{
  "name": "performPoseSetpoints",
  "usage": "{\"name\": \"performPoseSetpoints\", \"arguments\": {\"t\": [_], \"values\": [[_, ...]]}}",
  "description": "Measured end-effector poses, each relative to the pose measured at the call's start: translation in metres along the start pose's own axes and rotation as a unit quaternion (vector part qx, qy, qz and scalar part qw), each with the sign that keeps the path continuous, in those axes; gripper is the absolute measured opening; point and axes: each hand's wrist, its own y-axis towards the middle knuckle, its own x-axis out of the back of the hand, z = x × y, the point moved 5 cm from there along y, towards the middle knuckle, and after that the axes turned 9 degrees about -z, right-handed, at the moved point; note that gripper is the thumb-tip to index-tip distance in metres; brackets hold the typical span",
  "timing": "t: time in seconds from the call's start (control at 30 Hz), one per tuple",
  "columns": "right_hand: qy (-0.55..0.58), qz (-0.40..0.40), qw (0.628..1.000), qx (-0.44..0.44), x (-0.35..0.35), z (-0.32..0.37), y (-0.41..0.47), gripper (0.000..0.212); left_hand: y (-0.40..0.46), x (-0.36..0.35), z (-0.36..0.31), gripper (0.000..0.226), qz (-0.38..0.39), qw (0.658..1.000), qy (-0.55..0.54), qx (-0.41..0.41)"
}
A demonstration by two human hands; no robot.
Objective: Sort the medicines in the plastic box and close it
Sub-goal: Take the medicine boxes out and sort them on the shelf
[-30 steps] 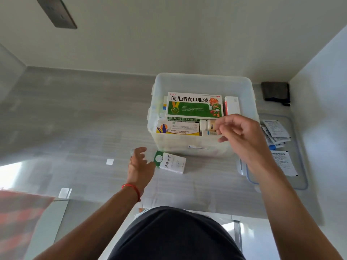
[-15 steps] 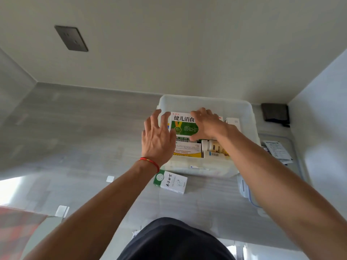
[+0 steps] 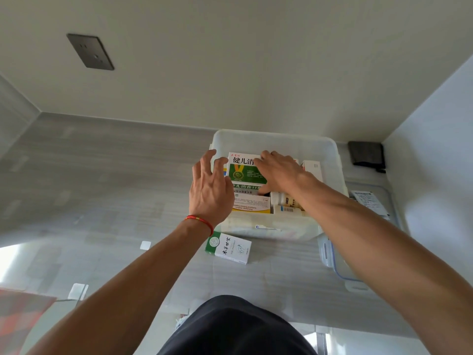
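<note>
A translucent plastic box (image 3: 276, 139) stands on the grey table and holds several medicines. On top lies a large green and white medicine box (image 3: 243, 172). My right hand (image 3: 279, 172) lies over its right half, fingers curled on the top and thumb at its near edge. My left hand (image 3: 210, 190) is at the green box's left end by the plastic box's left wall, fingers spread. Below them sit a yellow and white box (image 3: 252, 204) and a white bottle (image 3: 284, 199). A small green and white box (image 3: 230, 248) lies on the table in front.
The clear lid (image 3: 337, 272) lies to the right of the plastic box, with paper leaflets (image 3: 366, 201) on it. A dark object (image 3: 367, 156) sits in the back right corner. Walls close off the back and right. A red patterned cloth (image 3: 20, 319) is at lower left.
My left hand has risen from the table by the small box to the plastic box's left side. My right hand has moved from the bottle onto the green box.
</note>
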Motion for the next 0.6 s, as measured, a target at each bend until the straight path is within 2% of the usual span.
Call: {"name": "performPoseSetpoints", "arguments": {"t": [0.1, 0.17, 0.3, 0.47, 0.6], "values": [[0.021, -0.024, 0.999, 0.02, 0.005, 0.002, -0.014, 0.048, 0.0, 0.0, 0.001, 0.039, -0.011, 1.0, -0.005, 0.004], [0.017, -0.068, 0.997, 0.029, 0.01, 0.006, -0.024, 0.034, 0.0, 0.0, 0.001, 0.039, -0.017, 1.0, -0.011, 0.004], [0.012, -0.157, 0.987, 0.017, 0.032, -0.003, -0.04, 0.045, -0.001, -0.002, 0.003, 0.039, -0.027, 0.999, -0.024, 0.003], [0.024, -0.269, 0.963, -0.011, 0.071, -0.016, -0.087, 0.04, -0.002, 0.001, 0.004, 0.039, -0.027, 0.998, -0.063, 0.006], [0.027, -0.347, 0.937, -0.005, 0.087, -0.015, -0.155, 0.043, -0.015, 0.021, -0.007, 0.038, -0.034, 0.993, -0.111, -0.026]]}}
